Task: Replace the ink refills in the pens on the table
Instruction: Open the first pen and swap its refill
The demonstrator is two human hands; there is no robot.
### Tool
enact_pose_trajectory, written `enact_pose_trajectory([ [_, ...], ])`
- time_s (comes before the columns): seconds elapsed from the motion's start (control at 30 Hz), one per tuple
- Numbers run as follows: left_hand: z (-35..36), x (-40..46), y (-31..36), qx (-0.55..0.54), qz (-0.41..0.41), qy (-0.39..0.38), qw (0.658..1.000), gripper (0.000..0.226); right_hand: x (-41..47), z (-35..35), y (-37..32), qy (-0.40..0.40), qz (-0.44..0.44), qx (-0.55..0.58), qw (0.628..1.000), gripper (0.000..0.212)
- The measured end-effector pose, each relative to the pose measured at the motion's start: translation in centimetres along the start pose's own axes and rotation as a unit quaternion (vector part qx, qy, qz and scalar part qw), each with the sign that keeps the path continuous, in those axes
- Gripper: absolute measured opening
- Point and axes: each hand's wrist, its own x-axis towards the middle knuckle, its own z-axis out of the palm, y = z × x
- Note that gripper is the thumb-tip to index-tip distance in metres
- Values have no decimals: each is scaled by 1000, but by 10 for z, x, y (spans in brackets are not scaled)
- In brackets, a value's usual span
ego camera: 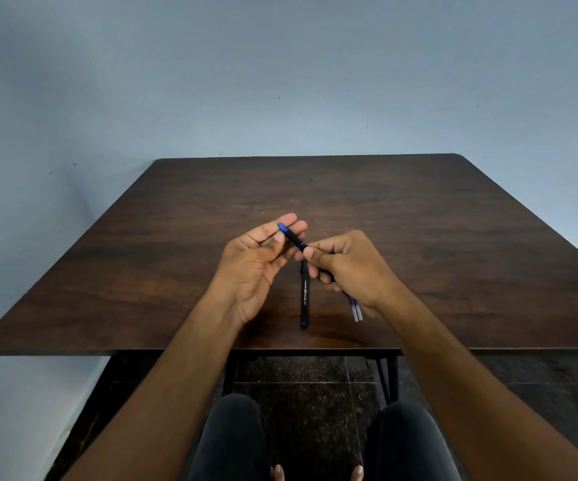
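Together, our two hands met above the middle of the dark wooden table (419, 237), a little toward its near edge. Our left hand (258, 262) pinched the blue end of a black pen (292, 237) between thumb and fingertips, the remaining fingers loosely extended. Our right hand (346, 265) curled round the lower part of that same pen, thumb and forefinger clamped on the barrel, so the pen slanted up and to the left between both grips, lifted off the wood.

Below it a second pen (304, 296) lay flat on the table, black with white lettering and a blue tip pointing at the near edge, running almost straight toward us. Its far end was hidden behind our fingers. Two refills (357, 311) with clear ends poked out from under our right palm, side by side; we could not tell whether they rested on the table or were held in that hand.

Room to move was generous: bare wood spread wide to the left, to the right and toward the far edge, which met a pale blue-grey wall (280, 81). The near edge ran just below our wrists, close to the lying pen's tip. Under the table we saw black metal legs (390, 380), a speckled dark floor (315, 373), our knees in dark trousers (232, 442) and our bare toes.
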Motion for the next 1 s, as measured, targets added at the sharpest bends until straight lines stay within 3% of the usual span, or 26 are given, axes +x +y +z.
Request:
enact_pose_trajectory([
  [0.2,-1,3,-1,-23,10,-11,1000,26,-2,-1,0,-12,2,40,999,23],
  [0.43,8,5,-5,-4,-10,78,997,25,-3,-1,0,-19,-9,35,999,22],
  [0.6,7,1,-2,-11,-19,-17,1000,44,-3,-2,-1,-8,-8,27,1000,23],
  [0.67,3,-1,-1,2,-15,-49,999,36,-2,-4,-1,-2,-4,22,1000,24],
  [1.0,5,2,-1,1,28,49,998,22,0,-1,-2,-11,-10,47,999,22],
])
